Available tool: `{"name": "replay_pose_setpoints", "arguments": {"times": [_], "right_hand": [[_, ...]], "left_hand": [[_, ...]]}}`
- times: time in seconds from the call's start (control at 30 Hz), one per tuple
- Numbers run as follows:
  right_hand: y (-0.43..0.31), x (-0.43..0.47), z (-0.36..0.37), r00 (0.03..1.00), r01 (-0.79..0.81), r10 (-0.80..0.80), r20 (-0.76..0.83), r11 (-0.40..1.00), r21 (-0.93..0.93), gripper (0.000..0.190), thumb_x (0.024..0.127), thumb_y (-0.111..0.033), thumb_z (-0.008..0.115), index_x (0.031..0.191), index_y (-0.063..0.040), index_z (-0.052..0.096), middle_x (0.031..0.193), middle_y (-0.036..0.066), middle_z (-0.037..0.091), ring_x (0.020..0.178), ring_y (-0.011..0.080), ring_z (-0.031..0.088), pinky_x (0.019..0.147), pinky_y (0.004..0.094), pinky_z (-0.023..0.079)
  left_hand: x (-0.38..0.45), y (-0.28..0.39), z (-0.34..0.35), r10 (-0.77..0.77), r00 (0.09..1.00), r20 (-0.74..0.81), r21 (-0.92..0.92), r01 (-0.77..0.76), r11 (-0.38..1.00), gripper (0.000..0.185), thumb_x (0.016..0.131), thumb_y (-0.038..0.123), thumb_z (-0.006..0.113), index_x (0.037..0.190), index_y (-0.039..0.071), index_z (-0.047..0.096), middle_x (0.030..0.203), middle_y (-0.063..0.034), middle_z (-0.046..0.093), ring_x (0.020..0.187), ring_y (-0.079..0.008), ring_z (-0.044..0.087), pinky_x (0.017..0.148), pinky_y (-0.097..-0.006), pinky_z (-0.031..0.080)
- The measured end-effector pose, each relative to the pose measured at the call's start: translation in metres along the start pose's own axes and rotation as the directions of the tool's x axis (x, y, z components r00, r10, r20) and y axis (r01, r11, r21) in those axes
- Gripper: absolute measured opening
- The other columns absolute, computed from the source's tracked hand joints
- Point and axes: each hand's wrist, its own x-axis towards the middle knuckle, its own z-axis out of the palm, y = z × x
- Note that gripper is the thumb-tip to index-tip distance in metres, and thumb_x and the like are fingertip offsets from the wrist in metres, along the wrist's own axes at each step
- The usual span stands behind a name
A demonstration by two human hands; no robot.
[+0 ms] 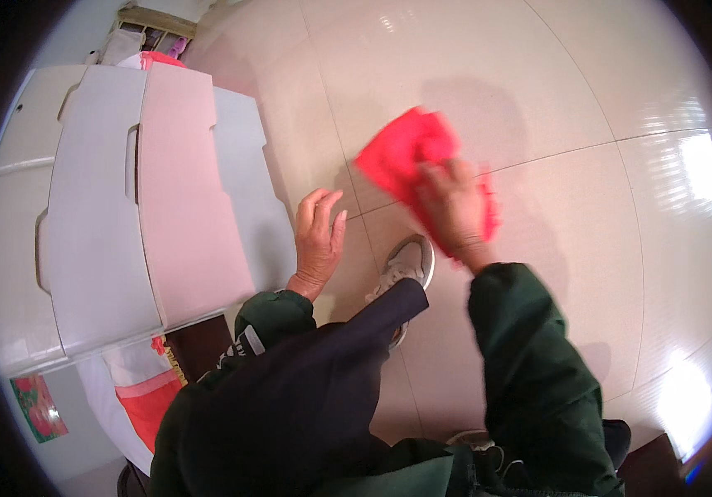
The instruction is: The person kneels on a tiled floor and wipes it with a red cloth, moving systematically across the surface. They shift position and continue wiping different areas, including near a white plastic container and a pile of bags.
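A red cloth (393, 152), blurred by motion, is bunched in my right hand (455, 205), in front of my body and over the tiled floor. Part of it hangs out on both sides of the fingers. My left hand (320, 239) holds nothing; its fingers are apart and slightly bent, beside the drawer cabinet. Below and between the hands, my laced shoe (409, 261) stands on the floor tiles (580, 211).
Along the left stands a cabinet with pink (188, 186) and pale grey-blue (104, 186) drawer fronts. Red and white fabric (144, 397) lies at its near side. A rack (157, 25) with items is at the upper left. Dark furniture (651, 466) edges the lower right.
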Motion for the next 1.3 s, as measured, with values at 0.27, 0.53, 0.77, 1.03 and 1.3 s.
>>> {"name": "replay_pose_setpoints", "arguments": {"times": [0.27,0.53,0.77,1.03,1.3], "right_hand": [[-0.115,-0.012,0.127,0.969,0.039,-0.083,0.233,0.981,0.19,0.054,0.078,-0.023,0.074,0.13,-0.015,0.06,0.132,0.011,0.051,0.119,0.0301,0.051,0.095,0.0458,0.044],[-0.105,-0.039,0.149,0.881,0.077,-0.109,0.461,0.993,0.088,0.071,0.082,-0.033,0.071,0.148,-0.022,0.045,0.158,0.01,0.034,0.148,0.0321,0.028,0.118,0.0616,0.019],[-0.095,-0.037,0.157,0.881,0.167,-0.125,0.456,0.984,-0.053,0.066,0.087,-0.026,0.065,0.149,-0.023,0.045,0.162,0.006,0.03,0.152,0.0276,0.023,0.122,0.0574,0.015],[-0.107,-0.047,0.152,0.873,0.288,-0.266,0.41,0.958,0.01,0.062,0.09,-0.02,0.056,0.149,-0.011,0.043,0.16,0.011,0.033,0.151,0.0298,0.025,0.122,0.0566,0.017],[-0.1,-0.044,0.157,0.79,0.307,-0.27,0.551,0.951,0.025,0.078,0.084,-0.032,0.066,0.153,-0.01,0.037,0.159,0.008,0.035,0.151,0.026,0.026,0.124,0.0531,0.014]], "left_hand": [[-0.023,-0.095,0.028,-0.166,0.986,-0.009,0.124,0.166,0.978,0.032,0.1,0.017,0.054,0.129,0.004,0.058,0.129,-0.0182,0.054,0.12,-0.0368,0.052,0.103,-0.0457,0.042],[-0.051,-0.151,0.081,-0.377,0.922,0.088,0.341,0.328,0.881,0.047,0.104,0.03,0.046,0.146,0.008,0.047,0.156,-0.0186,0.035,0.143,-0.0404,0.033,0.117,-0.0528,0.027],[-0.043,-0.147,0.094,-0.373,0.917,0.142,0.497,0.26,0.828,0.06,0.102,0.035,0.047,0.156,0.013,0.032,0.163,-0.0154,0.026,0.15,-0.0389,0.023,0.117,-0.0618,0.017],[-0.041,-0.159,0.084,-0.42,0.884,0.206,0.485,0.28,0.829,0.06,0.101,0.04,0.049,0.155,0.018,0.035,0.162,-0.0113,0.028,0.15,-0.036,0.024,0.117,-0.0637,0.017],[-0.039,-0.157,0.084,-0.338,0.933,0.12,0.523,0.23,0.821,0.059,0.102,0.039,0.045,0.156,0.018,0.033,0.162,-0.0105,0.029,0.146,-0.0343,0.03,0.115,-0.0548,0.027]]}}
